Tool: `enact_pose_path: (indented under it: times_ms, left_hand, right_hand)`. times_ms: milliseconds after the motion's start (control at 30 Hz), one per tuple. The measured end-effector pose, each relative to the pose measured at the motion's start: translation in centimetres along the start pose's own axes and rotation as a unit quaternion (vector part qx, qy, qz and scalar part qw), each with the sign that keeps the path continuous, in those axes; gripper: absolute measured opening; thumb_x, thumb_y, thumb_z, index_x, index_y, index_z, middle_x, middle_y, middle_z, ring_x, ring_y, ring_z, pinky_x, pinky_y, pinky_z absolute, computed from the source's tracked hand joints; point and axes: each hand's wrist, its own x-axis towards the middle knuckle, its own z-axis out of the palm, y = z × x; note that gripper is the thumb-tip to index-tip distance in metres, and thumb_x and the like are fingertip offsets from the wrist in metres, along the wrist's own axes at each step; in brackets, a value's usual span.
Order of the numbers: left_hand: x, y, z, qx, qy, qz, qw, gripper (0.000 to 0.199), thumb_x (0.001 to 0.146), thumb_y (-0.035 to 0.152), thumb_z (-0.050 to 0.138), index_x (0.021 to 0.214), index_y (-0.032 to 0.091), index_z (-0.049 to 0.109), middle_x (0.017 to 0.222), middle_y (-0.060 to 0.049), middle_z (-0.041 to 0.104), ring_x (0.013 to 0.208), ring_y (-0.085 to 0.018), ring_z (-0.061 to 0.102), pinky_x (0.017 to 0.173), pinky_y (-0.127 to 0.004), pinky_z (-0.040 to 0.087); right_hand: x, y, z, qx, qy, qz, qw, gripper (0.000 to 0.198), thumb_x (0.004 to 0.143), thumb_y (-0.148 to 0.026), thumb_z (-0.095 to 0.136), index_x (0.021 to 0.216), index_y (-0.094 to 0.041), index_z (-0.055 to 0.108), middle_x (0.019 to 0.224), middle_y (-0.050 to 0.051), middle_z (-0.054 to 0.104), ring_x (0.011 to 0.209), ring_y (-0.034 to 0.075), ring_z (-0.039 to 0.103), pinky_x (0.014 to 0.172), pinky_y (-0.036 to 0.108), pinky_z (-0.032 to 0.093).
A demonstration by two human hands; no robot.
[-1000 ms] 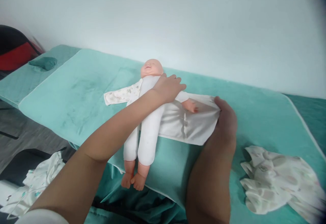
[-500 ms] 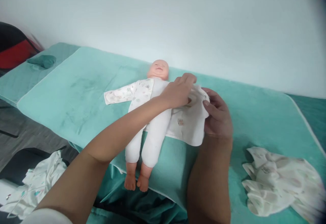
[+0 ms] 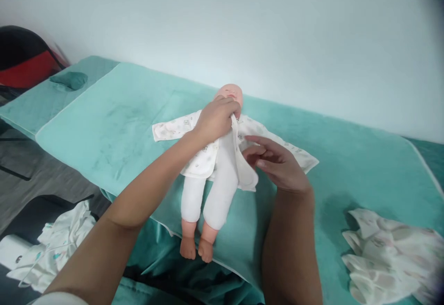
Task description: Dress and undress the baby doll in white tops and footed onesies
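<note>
A baby doll (image 3: 224, 203) with a white cloth body lies on its back on the green-covered table. It wears a white printed baby jacket (image 3: 199, 161), which hangs open at the front; one sleeve stretches out to the left and the other side spreads to the right. My left hand (image 3: 218, 116) is closed on the jacket's front edge near the doll's neck, lifting that panel. Beside the raised panel, my right hand (image 3: 274, 159) has its fingers apart, close to the cloth; whether the fingertips touch it I cannot tell.
The green table cover (image 3: 114, 125) runs along a white wall (image 3: 243, 27). A crumpled printed garment (image 3: 391, 254) lies at the right. On a black chair (image 3: 45, 203) at lower left rests another printed cloth (image 3: 65, 238). A red and black chair (image 3: 24, 64) stands far left.
My left hand has moved left to the doll's neck with the jacket's front edge. My right hand has let go of the cloth, and the sleeve side now lies spread to the right.
</note>
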Motion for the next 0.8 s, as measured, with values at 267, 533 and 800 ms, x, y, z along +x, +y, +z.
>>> enact_pose_path:
  times_ms: [267, 533, 800]
  left_hand:
    - [-2.7, -1.1, 1.0, -0.071, 0.076, -0.018, 0.994, 0.032, 0.094, 0.004, 0.036, 0.093, 0.023, 0.062, 0.116, -0.006, 0.071, 0.116, -0.019, 0.062, 0.101, -0.035, 0.050]
    - [-3.3, -1.2, 1.6, -0.064, 0.150, -0.088, 0.983, 0.024, 0.104, 0.017, 0.037, 0.115, 0.023, 0.057, 0.120, -0.009, 0.068, 0.114, -0.020, 0.062, 0.096, -0.034, 0.050]
    - [-3.1, -0.4, 1.5, -0.036, 0.096, -0.093, 0.990, 0.021, 0.104, 0.032, 0.051, 0.117, 0.023, 0.064, 0.119, -0.007, 0.072, 0.111, -0.023, 0.063, 0.098, -0.039, 0.049]
  right_hand:
    - [0.0, 0.1, 0.3, -0.007, -0.087, 0.034, 0.996, 0.047, 0.088, -0.034, 0.082, 0.134, -0.027, 0.071, 0.110, 0.011, 0.082, 0.075, 0.021, 0.076, 0.071, 0.038, 0.063]
    - [0.2, 0.5, 0.1, -0.004, -0.117, 0.030, 0.993, 0.048, 0.090, -0.034, 0.081, 0.136, -0.027, 0.069, 0.114, 0.012, 0.081, 0.077, 0.021, 0.077, 0.072, 0.037, 0.064]
    - [0.6, 0.6, 0.8, 0.007, -0.157, 0.006, 0.988, 0.045, 0.096, -0.030, 0.075, 0.139, -0.031, 0.066, 0.119, 0.010, 0.080, 0.081, 0.018, 0.078, 0.069, 0.030, 0.062]
